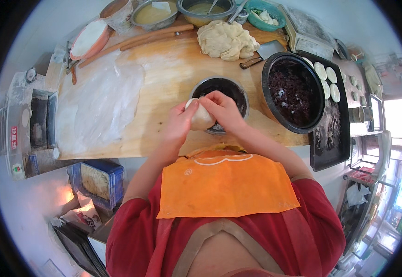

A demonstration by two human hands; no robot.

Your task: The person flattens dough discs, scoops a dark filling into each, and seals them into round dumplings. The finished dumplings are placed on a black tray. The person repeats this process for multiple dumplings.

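Note:
A smooth, pale piece of dough [201, 118] is held up between both hands. My left hand [182, 119] wraps its left side, with the thumb on top. The fingertips of my right hand [222, 108] pinch its upper edge. Below and behind them stands a metal bowl [245, 100] with a dark interior; the hands hide part of it. To the right, a large black basin [320, 114] holds a dark reddish-brown crumbly filling [291, 93] with a few whitish patches.
A big dough mass [225, 39] lies at the back beside a wooden-handled cleaver [268, 51]. Flattened dough pieces [330, 74] sit on a black baking tray [329, 138] at right. Plastic sheeting [107, 100] covers the left of the wooden table [162, 72]. Rolling pins [145, 37] lie behind.

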